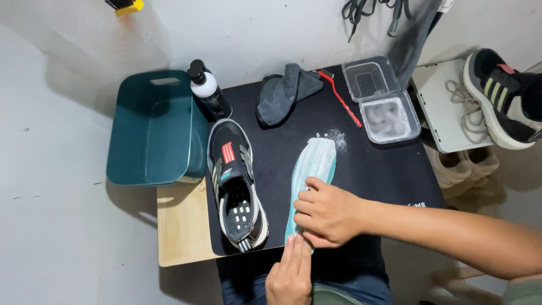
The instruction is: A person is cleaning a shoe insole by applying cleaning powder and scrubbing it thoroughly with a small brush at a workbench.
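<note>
Far left: a dark teal plastic basin (151,131), rigid and rounded at the corners, hangs partly over the edge of the light wooden board (182,226). Beside it stands a black pump bottle (208,90) with a white collar.

On the black mat (372,164) lies a black knit sneaker (236,183), unlaced and on its side, white sole edge and red stripes showing.

Centre: the pale teal insole (314,169) lies flat on the mat, toe away from the person, streaked with white foam. The left hand (289,274) presses flat on the heel end, fingers straight and together. The right hand (329,212) sits over the mid-section, fingers curled in a loose fist; whether it grips a brush or cloth cannot be determined.

Assessment: scrubbing is done well with the heel kept pinned, strokes running lengthwise, pressure moderate so the thin foam does not buckle.

Rear: a crumpled grey cloth (285,90), soft pile; a slim red toothbrush (341,99); a clear hinged box (383,100) holding sudsy water.

Far right: a second sneaker (499,96) and loose beige laces (464,107) rest on a white stand (437,121).
</note>
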